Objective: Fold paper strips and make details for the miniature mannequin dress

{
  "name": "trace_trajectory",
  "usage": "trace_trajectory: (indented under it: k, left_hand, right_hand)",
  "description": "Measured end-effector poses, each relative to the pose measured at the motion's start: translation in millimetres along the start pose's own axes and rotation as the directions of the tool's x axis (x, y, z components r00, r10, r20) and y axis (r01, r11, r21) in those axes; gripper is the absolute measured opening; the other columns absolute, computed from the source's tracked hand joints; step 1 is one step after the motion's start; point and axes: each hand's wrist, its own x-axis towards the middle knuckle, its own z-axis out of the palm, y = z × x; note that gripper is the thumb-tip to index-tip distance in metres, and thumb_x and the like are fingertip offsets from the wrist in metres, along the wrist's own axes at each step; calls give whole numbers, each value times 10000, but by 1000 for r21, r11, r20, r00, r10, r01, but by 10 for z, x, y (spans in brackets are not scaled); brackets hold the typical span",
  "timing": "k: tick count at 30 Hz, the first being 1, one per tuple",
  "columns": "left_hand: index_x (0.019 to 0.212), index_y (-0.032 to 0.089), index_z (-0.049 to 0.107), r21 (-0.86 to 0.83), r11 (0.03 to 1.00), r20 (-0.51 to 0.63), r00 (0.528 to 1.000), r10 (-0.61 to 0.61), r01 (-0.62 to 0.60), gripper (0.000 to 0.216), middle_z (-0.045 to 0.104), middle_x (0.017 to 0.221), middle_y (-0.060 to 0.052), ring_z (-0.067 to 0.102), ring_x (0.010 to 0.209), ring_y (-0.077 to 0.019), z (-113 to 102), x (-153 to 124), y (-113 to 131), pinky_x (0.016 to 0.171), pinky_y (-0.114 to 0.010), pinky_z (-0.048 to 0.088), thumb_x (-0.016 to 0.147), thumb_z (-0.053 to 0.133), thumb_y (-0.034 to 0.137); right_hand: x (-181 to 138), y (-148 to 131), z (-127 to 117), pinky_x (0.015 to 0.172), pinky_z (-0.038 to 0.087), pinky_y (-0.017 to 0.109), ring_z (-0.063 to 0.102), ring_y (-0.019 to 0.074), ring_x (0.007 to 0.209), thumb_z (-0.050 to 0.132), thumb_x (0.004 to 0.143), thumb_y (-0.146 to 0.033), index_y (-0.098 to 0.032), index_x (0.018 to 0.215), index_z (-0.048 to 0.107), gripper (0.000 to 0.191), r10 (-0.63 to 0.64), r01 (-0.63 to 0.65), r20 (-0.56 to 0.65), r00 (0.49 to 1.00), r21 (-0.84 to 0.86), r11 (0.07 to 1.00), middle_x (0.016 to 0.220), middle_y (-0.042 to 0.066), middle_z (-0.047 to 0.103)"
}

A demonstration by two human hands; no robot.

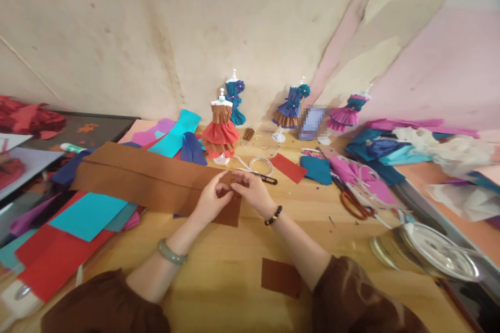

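Note:
A long brown strip of paper or cloth (156,187) lies across the table, folded or layered lengthwise, its right end under my hands. With thumb and fingers curled together, my left hand (214,196) pinches at the upper edge near that end. Close beside it, my right hand (255,193) has its fingertips closed on the same edge, almost touching the left ones. The fingers partly hide what lies between them. A small brown piece (280,277) rests on the table near my right forearm.
Dressed miniature mannequins (221,132) stand along the wall. Orange-handled scissors (353,205), a black-handled tool (265,178) and a glass jar (425,250) lie or stand to the right. Coloured sheets (89,214) are piled at left; a red piece (289,167) lies beyond my hands.

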Motion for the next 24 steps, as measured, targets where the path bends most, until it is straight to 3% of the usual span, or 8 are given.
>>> trace_trajectory:
  k: [6,14,24]
  left_hand:
    - [1299,133,402,67,996,39,997,63,-66,617,626,746,-10,603,740,-161,0,-13,-37,771,-298,457,732,607,261]
    - [1309,131,375,-20,1000,-3,1000,-3,3,661,587,685,30,589,697,-132,7,-5,1,744,-280,456,713,626,270]
    - [1319,156,360,-60,998,36,999,37,-35,687,604,795,-9,599,799,-146,-6,31,-81,804,-304,458,688,631,182]
  right_hand:
    - [-31,-11,-7,559,442,256,527,108,555,671,632,-216,-171,975,610,351,3,-3,-5,1000,33,999,652,-32,580]
    - [-57,-5,9,589,445,269,532,112,570,690,612,-228,-175,955,617,355,6,-5,-15,1000,70,998,662,-30,572]
    - [22,-13,55,618,420,251,517,107,618,662,620,-211,-170,912,628,297,3,5,-85,996,84,996,701,-21,580]
